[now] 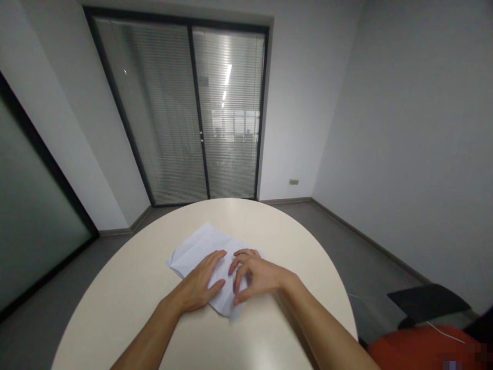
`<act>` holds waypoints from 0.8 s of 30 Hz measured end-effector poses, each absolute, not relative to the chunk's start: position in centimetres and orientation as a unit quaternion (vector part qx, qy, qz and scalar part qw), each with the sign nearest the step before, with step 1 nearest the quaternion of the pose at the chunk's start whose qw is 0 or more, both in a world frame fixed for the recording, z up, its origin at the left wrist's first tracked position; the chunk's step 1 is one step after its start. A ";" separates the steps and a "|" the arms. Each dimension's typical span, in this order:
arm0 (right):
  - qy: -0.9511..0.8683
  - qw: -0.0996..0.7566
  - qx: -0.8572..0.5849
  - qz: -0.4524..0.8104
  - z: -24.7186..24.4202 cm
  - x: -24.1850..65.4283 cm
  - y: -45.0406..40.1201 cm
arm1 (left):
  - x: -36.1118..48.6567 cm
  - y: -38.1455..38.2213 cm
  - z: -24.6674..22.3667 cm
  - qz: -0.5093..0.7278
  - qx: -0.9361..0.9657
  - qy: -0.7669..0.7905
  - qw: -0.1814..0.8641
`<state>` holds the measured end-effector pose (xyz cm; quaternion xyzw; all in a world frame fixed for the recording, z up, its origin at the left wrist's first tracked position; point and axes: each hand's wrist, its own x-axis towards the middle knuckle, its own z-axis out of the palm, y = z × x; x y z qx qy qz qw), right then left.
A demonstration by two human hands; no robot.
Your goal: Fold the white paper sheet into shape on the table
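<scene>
A creased white sheet of paper [198, 247] lies on the round cream table [127, 303], its outline irregular. My left hand [202, 282] rests flat on the paper, thumb spread away from the fingers. Curled over the right part of the sheet is my right hand [256, 275]. Its thumb and index fingertips nearly meet at the paper's near right edge, which looks slightly blurred there. The other fingers of that hand bend down onto the sheet, and part of the paper is hidden beneath both hands.
A red chair seat [412, 349] with a black armrest [429, 303] stands right of the table. Beyond the far edge are a glass door with blinds [231, 154] and a white wall with a socket [294, 182]. A frosted glass panel [31, 216] is on the left.
</scene>
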<state>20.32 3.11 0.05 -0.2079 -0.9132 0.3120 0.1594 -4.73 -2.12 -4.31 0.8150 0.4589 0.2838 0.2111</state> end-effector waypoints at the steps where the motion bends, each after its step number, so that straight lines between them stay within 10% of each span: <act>1: -0.908 0.165 -0.213 0.320 0.2 20.6 3.3 | -4.6 -2.2 -4.2 0.277 0.817 0.462 0.207; 6: -0.870 0.254 -0.259 0.332 0.0 23.3 5.3 | -4.0 -2.5 -3.6 0.217 0.837 0.471 0.176; 13: -0.870 0.093 -0.349 0.336 -1.6 25.2 6.5 | -4.1 -2.5 -3.8 0.227 0.831 0.471 0.190; 24: -0.906 0.161 -0.303 0.248 -1.0 23.1 5.5 | -4.7 -2.1 -3.9 0.217 0.813 0.488 0.232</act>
